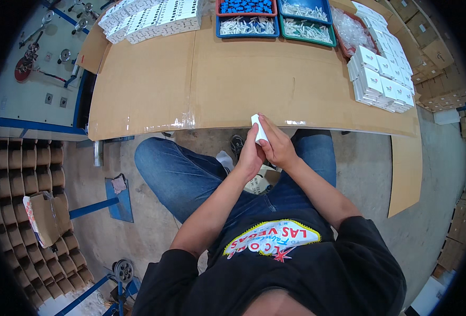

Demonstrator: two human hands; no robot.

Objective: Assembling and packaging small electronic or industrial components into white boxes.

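Currently, small white rectangular carton [260,129]: our left hand [250,154] and right hand [280,146] grip it between them.
Carton: could dent, we judge, from uneven squeezing.

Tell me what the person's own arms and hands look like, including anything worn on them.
The left hand and right hand are ungloved. The left forearm and right forearm are bare, with no watch, band or cable visible. The left sleeve and right sleeve are black, short and loose, with no marking that I can see.
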